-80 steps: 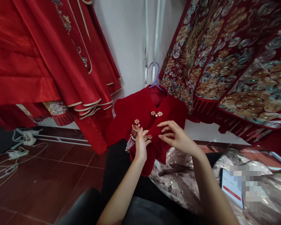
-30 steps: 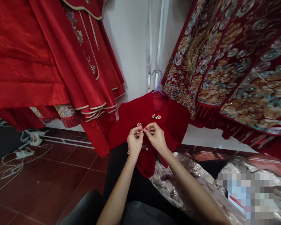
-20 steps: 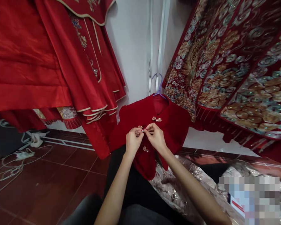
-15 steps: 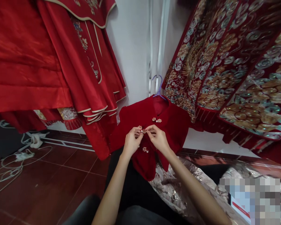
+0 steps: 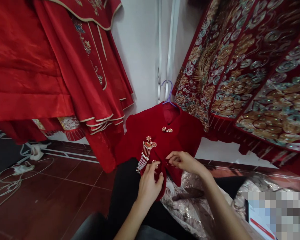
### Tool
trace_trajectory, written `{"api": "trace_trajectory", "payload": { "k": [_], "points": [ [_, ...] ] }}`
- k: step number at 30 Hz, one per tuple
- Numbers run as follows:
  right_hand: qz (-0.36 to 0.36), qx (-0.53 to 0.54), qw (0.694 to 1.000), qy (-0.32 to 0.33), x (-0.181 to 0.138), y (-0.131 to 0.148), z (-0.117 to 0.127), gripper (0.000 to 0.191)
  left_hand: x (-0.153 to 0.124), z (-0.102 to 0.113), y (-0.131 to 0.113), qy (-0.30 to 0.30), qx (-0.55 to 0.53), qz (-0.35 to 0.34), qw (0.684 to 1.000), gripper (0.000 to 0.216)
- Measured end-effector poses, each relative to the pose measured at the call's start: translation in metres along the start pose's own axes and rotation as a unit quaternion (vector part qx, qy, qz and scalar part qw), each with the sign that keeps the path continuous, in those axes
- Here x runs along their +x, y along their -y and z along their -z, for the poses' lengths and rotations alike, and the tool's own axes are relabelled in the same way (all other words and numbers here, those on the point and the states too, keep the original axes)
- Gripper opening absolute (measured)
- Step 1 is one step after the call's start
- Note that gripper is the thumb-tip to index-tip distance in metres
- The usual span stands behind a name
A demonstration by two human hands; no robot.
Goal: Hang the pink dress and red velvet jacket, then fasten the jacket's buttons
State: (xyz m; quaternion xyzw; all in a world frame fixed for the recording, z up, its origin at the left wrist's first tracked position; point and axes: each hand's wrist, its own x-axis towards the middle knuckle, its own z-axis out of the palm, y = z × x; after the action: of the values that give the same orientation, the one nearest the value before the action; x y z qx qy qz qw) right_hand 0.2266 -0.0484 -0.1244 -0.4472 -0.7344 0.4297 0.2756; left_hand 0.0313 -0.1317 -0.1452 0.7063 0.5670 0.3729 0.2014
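Note:
A red velvet jacket hangs on a purple hanger. Its collar carries a jewelled clasp. Lower on the chest sits a gold fan-shaped ornament with a beaded tassel slanting down to the left. My left hand is at the lower front, thumb apart from the fingers, its fingertips at a small clasp that they partly cover. At the jacket's other front edge, my right hand has bent, slightly parted fingers; nothing shows held in it.
Red satin garments hang at left, a heavily sequined red garment at right. Shiny patterned fabric lies by my lap, with a phone on it, partly blurred out. White cables trail over the tiled floor.
Both hands have let go of the middle clasp and moved down, the right one also to the right. The fan ornament and its tassel are now uncovered.

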Motion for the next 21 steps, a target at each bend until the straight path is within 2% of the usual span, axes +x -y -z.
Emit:
{"api": "trace_trajectory", "payload": {
  "k": [4, 9, 12, 14, 18, 21],
  "points": [
    [-0.001, 0.041, 0.999, 0.008, 0.012, -0.015, -0.017, 0.015, 0.0, -0.004, 0.004, 0.021, 0.07, 0.029, 0.997, 0.041],
    [-0.001, 0.119, 0.993, 0.025, 0.023, -0.031, -0.031, 0.031, -0.003, -0.012, 0.008, 0.009, 0.088, 0.039, 0.995, 0.05],
    [-0.04, 0.163, 0.986, 0.015, 0.027, -0.033, -0.037, 0.041, -0.004, -0.018, 0.008, -0.001, 0.089, 0.034, 0.995, 0.052],
    [-0.069, 0.186, 0.98, 0.015, 0.029, -0.032, -0.042, 0.04, -0.004, -0.02, 0.007, -0.008, 0.082, 0.03, 0.996, 0.051],
    [-0.081, 0.173, 0.981, 0.016, 0.03, -0.029, -0.046, 0.033, -0.003, -0.021, 0.008, -0.032, 0.055, 0.029, 0.998, 0.044],
    [-0.077, 0.147, 0.986, 0.027, 0.025, -0.025, -0.04, 0.029, 0.0, -0.018, 0.011, -0.056, 0.015, 0.029, 0.998, 0.036]
  ]
}}
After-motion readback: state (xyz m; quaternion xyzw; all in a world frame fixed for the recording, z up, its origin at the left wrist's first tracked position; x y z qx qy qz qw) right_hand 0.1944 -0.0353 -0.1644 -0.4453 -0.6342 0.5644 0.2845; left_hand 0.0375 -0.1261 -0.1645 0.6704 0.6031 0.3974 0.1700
